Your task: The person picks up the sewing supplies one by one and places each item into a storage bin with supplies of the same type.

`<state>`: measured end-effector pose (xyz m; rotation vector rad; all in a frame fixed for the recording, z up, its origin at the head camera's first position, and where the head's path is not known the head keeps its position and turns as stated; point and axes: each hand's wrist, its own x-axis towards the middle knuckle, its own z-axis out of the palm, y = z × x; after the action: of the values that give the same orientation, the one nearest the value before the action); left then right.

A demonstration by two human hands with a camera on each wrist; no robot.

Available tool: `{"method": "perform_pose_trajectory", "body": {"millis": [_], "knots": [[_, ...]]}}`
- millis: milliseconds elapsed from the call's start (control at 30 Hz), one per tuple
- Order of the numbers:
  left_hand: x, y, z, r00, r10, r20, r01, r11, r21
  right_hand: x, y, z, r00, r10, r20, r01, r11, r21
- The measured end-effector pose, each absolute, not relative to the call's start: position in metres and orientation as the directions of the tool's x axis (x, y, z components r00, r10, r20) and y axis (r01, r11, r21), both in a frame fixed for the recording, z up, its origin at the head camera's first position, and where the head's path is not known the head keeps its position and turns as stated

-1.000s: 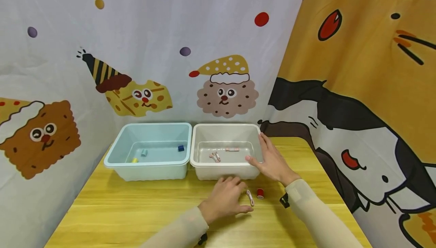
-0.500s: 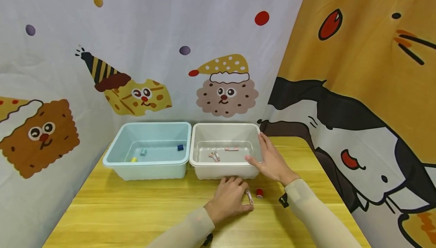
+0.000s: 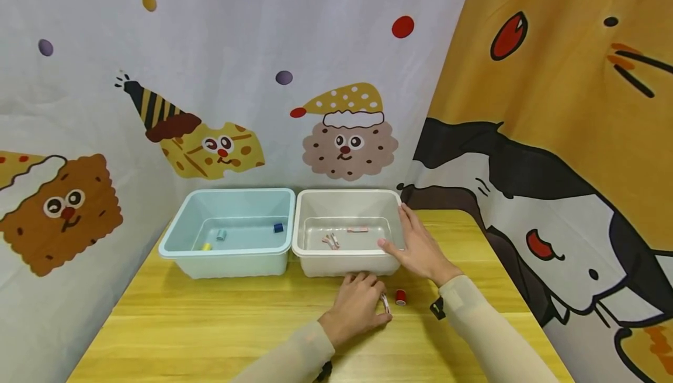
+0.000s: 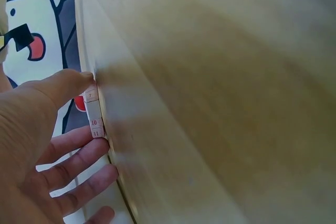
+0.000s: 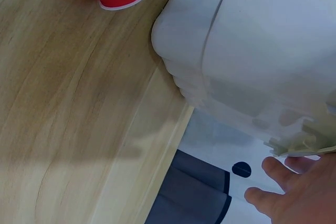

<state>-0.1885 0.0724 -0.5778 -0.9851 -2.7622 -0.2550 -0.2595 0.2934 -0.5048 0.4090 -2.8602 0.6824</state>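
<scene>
My left hand (image 3: 354, 307) pinches a folded white-and-pink tape measure (image 3: 386, 303) by its two ends, down at the table. Printed numbers show on this tape in the left wrist view, with the thumb at one end and the index finger at the other. Just right of it stands a red thread spool (image 3: 401, 297). My right hand (image 3: 423, 251) rests with straight fingers at the right front corner of the white bin (image 3: 349, 265), its thumb over the front rim. Inside that bin lie folded tape measures (image 3: 357, 230), partly pink.
A light blue bin (image 3: 236, 266) stands against the white bin's left side. It holds a dark blue spool (image 3: 278, 228), a light blue spool (image 3: 221, 234) and a yellow spool (image 3: 207, 247). Printed curtains (image 3: 336, 32) hang behind the wooden table (image 3: 210, 324).
My left hand has shifted slightly right, and its thumb and fingers have closed onto the tape measure's ends. The right hand stays at the white bin's corner.
</scene>
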Motion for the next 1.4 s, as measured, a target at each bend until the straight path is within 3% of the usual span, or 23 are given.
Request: {"method": "perform_pose_trajectory", "body": {"millis": [600, 1200, 1400], "knots": [[-0.183, 0.064, -0.569, -0.747, 0.625, 0.226, 0.658, 0.743, 0.123, -0.259, 0.295, -0.505, -0.947, -0.225, 0.228, -0.304, 0.855, -0.419], [-0.173, 0.042, -0.543, -0.652, 0.679, 0.337, 0.748, 0.650, 0.137, -0.258, 0.294, -0.505, -0.947, -0.230, 0.225, -0.307, 0.854, -0.419], [-0.169, 0.027, -0.524, -0.645, 0.667, 0.372, 0.754, 0.635, 0.168, -0.259, 0.294, -0.506, -0.946, -0.229, 0.229, -0.306, 0.860, -0.407]]}}
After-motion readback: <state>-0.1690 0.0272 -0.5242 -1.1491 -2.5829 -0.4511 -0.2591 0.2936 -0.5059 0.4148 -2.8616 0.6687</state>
